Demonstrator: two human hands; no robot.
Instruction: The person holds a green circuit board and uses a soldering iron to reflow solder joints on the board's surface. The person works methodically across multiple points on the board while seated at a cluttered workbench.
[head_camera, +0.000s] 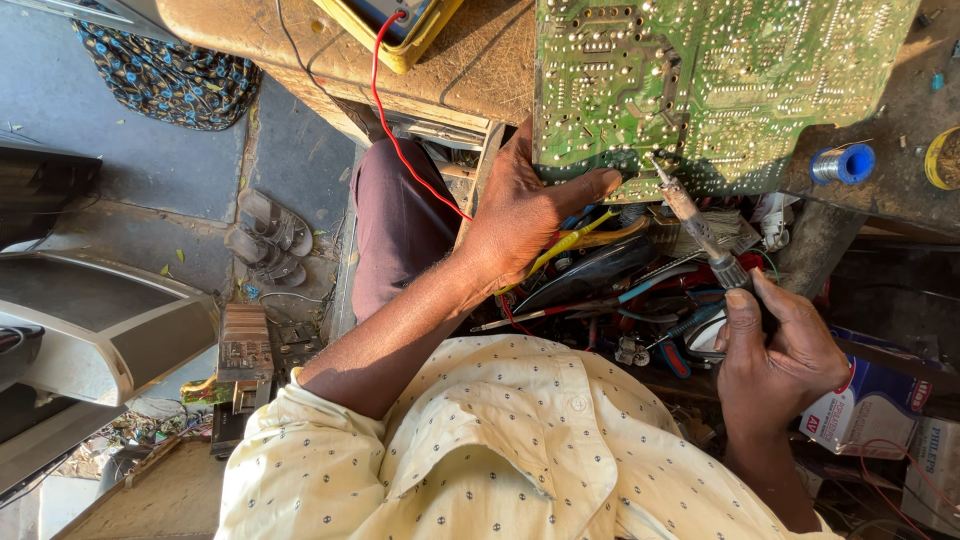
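Green, solder-dotted circuit board (720, 80) is clamped at its edge by the left hand (520, 215); the right hand (775, 350) grips a metal-tipped soldering iron (700, 225) touching it.

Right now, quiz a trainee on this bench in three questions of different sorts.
1. True or false: the soldering iron tip touches the green circuit board.
2. Which hand grips the iron? A) left hand B) right hand
3. Fill in: the blue solder spool lies to the board's ____.

Key: 1 true; 2 B; 3 right.
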